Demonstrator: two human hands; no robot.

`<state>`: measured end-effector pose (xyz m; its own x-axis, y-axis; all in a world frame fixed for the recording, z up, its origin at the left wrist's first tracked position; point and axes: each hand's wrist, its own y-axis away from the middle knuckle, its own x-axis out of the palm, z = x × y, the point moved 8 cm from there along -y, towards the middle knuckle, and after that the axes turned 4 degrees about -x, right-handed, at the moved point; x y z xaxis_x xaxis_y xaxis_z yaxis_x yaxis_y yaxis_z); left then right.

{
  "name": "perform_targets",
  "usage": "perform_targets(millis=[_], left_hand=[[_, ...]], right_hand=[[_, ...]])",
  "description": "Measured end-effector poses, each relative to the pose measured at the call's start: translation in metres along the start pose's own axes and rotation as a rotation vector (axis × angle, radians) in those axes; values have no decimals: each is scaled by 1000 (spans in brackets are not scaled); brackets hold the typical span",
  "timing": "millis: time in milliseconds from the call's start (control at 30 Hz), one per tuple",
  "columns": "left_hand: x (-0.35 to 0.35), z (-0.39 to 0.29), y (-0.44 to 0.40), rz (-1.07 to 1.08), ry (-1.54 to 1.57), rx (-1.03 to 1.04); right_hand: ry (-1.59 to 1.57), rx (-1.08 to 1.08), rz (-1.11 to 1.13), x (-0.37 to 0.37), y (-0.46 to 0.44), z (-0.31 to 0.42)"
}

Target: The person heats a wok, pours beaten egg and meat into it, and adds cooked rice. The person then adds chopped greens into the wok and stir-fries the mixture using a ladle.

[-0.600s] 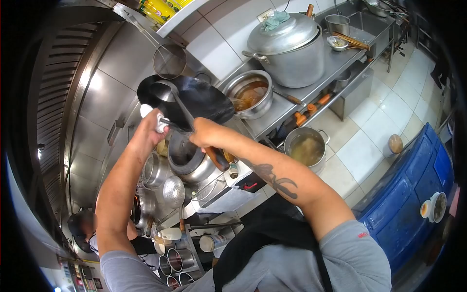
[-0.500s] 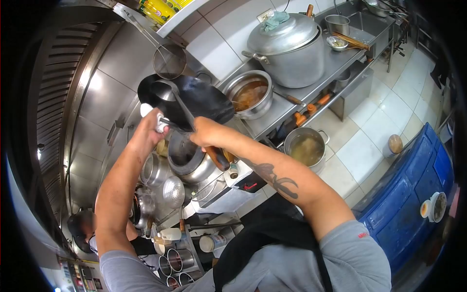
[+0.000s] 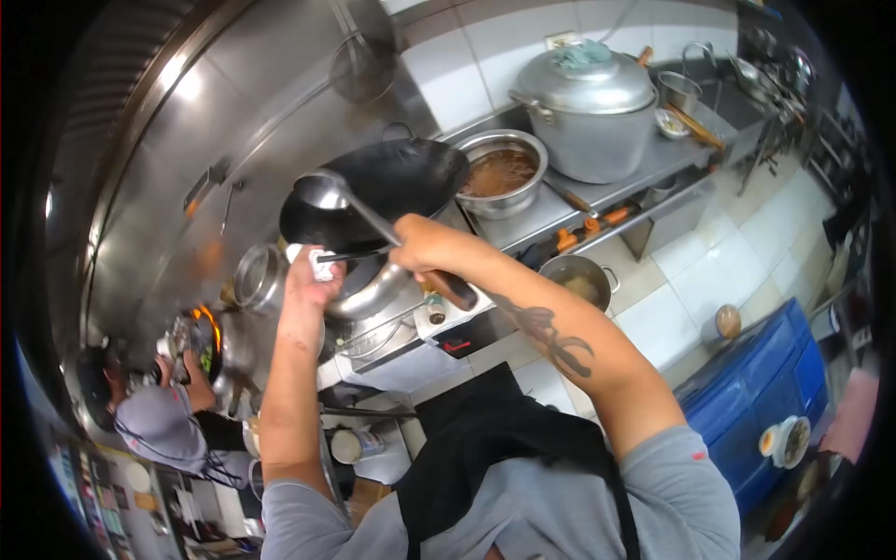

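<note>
My left hand point(image 3: 315, 277) is closed around the handle of a large black wok point(image 3: 401, 187), with a folded white cloth point(image 3: 322, 263) between palm and handle. The wok is tilted, and I see no food on its visible inner side. My right hand point(image 3: 420, 245) grips a metal ladle point(image 3: 325, 190) by its shaft, just above the brown wooden handle end point(image 3: 455, 291). The ladle's bowl hangs over the wok's left side. Below the wok is a round steel cooking station point(image 3: 369, 299), partly hidden.
A steel bowl of brown liquid point(image 3: 501, 177) and a big lidded pot point(image 3: 593, 112) stand on the counter behind. Lower right are a pot of liquid point(image 3: 576, 280) and a blue bin point(image 3: 756, 392). At left a co-worker point(image 3: 168, 425) handles a pan beside flames point(image 3: 207, 327).
My view has turned left, bringing the co-worker and the flames into sight. The wok and both hands have shifted slightly; the ladle is still over the wok. The perforated skimmer has left view.
</note>
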<state>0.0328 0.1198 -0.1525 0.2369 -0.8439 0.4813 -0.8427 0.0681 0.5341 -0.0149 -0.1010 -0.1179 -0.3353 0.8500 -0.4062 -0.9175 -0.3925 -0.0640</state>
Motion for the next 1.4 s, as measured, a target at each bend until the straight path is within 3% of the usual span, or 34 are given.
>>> perform_targets(millis=[67,133,233,400,567,667,767,900,967,1100,1267,1400], left_hand=[[-36,15,-25,114,174,-87],[-36,24,-2,95,250,-25],[-68,27,-17,86,342,-49],[-123,19,-50,89,426,-45],[-176,-4,-78,89,427,7],[-212,-9,-116,108,437,19],[-241,-11,-134,-47,395,14],[-261,-1,-177,45,410,54],[-263,-3,-191,104,433,37],[-273,7,-212,-26,340,87],[-274,6,-228,-43,331,87],[-270,3,-227,-65,307,95]], right_hand=[[-121,-43,-14,6,11,2],[-368,-172,-56,16,15,-7],[-239,-177,-203,19,7,-32],[-354,115,-230,36,-24,-65],[-712,210,-391,37,-31,-77],[-544,224,-499,20,-23,-82],[-269,273,-563,-3,-13,-94],[46,359,-719,-21,10,-95],[75,434,-762,-23,16,-94],[109,505,-756,-32,15,-134],[52,563,-691,-38,15,-175],[-47,635,-664,-36,15,-162]])
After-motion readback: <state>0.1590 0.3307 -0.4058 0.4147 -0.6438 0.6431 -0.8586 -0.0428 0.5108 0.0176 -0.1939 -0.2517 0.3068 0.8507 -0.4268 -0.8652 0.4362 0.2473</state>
